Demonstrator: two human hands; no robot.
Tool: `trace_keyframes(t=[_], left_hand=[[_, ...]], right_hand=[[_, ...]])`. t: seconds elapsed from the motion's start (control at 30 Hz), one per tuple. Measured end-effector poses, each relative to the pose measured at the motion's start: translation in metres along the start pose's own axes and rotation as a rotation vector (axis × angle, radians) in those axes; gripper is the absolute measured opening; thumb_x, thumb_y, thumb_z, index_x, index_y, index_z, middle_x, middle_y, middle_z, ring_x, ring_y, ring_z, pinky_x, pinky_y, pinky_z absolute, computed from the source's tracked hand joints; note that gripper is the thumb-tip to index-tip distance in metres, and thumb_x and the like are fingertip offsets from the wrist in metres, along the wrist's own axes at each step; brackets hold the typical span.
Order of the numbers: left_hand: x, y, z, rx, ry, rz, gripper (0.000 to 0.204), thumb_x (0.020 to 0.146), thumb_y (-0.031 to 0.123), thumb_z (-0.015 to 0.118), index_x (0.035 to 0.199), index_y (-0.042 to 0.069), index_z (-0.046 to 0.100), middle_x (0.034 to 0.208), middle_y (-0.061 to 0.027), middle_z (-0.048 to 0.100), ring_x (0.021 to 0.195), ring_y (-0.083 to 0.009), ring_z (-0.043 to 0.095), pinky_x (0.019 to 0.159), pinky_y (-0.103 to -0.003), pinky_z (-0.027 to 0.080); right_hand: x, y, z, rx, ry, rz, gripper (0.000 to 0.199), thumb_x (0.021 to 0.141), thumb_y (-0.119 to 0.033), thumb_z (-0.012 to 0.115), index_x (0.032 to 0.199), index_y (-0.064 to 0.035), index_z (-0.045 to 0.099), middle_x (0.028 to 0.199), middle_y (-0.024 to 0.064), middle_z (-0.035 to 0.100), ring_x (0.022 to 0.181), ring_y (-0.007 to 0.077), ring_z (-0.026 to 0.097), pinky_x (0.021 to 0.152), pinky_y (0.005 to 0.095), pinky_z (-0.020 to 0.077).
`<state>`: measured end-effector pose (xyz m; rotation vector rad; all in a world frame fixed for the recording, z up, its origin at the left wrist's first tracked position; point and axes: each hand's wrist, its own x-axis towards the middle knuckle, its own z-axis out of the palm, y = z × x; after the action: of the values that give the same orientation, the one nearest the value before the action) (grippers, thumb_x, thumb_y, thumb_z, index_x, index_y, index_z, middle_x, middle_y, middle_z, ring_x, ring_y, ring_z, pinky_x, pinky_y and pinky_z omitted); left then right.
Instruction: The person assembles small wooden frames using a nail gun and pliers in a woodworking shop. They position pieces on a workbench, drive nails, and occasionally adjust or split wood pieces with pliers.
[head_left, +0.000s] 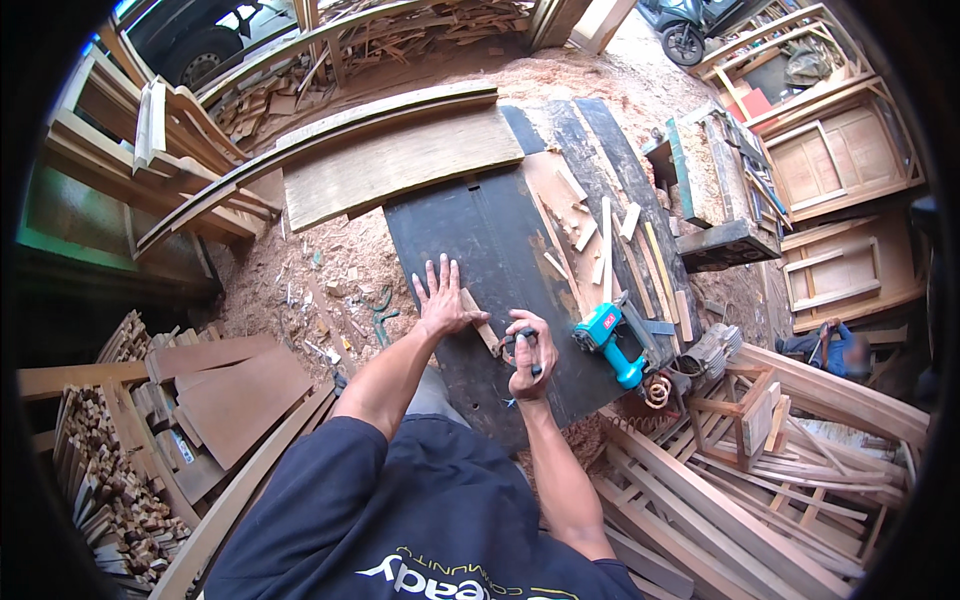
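Note:
My left hand [440,298] lies with its fingers spread on a black work board [440,235], its thumb against a short strip of pale wood [482,322]. At the other end of that strip, my right hand [538,360] is closed round a small dark tool [522,345]. The fingers cover most of the tool, so its kind does not show. To the right, a teal nail gun [606,335] rests on the bench.
A wide plywood panel [400,165] lies across the board's far end. Wood offcuts [580,235] are scattered right of the board. Stacked timber [730,500] stands at the lower right, brown panels [240,385] at the left. A person in blue [845,355] is at the far right.

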<state>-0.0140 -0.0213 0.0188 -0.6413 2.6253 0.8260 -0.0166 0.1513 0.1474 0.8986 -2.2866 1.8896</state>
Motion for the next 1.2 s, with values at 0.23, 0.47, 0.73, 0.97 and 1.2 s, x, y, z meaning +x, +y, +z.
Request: trace_keyframes(t=[0.23,0.47,0.73,0.97,1.2], left_hand=[[0.005,-0.001,0.005,-0.014,-0.040,-0.007,0.132,0.068,0.082,0.065,0.161,0.010,0.005,0.167,-0.0149,-0.013,0.150,-0.0422,-0.020,0.114,-0.066,-0.015],[0.014,0.008,-0.004,0.038,-0.193,-0.012,0.128,0.071,0.076,0.068,0.161,0.013,0.001,0.165,-0.0161,-0.018,0.147,-0.0478,-0.023,0.111,-0.072,-0.012],[0.015,0.018,-0.017,0.101,-0.280,-0.022,0.122,0.075,0.065,0.074,0.161,0.015,0.004,0.166,-0.0177,-0.014,0.146,-0.0539,-0.018,0.113,-0.072,-0.004],[0.004,0.014,-0.017,0.067,-0.100,0.152,0.107,0.076,0.054,0.077,0.158,0.010,0.024,0.167,-0.0160,0.007,0.150,-0.0509,-0.002,0.120,-0.063,0.004],[0.006,0.009,-0.012,0.076,-0.081,0.201,0.076,0.093,0.031,0.053,0.157,0.005,0.023,0.166,-0.0176,0.013,0.150,-0.0514,0.003,0.120,-0.062,0.005]], right_hand=[[0.031,0.019,0.009,0.288,0.005,0.242,0.015,0.097,-0.016,0.053,0.098,-0.0006,0.056,0.076,0.0035,0.058,0.066,0.0091,0.054,0.060,0.0251,0.0446],[0.056,0.033,0.001,0.348,0.004,0.352,0.014,0.096,-0.014,0.048,0.094,-0.0004,0.053,0.076,0.0065,0.054,0.067,0.0129,0.053,0.062,0.0283,0.0460],[0.058,0.054,0.023,0.162,-0.035,0.315,0.015,0.097,-0.015,0.052,0.094,-0.0012,0.055,0.077,0.0036,0.054,0.067,0.0094,0.052,0.060,0.0254,0.0431],[0.078,0.059,0.038,-0.003,-0.083,0.401,0.023,0.091,-0.021,0.059,0.096,0.0010,0.060,0.081,0.0154,0.064,0.073,0.0276,0.066,0.068,0.0377,0.0513],[0.096,0.067,0.067,-0.164,-0.112,0.349,0.021,0.090,-0.017,0.058,0.087,0.0032,0.057,0.072,0.0141,0.061,0.066,0.0193,0.058,0.061,0.0355,0.0481]])
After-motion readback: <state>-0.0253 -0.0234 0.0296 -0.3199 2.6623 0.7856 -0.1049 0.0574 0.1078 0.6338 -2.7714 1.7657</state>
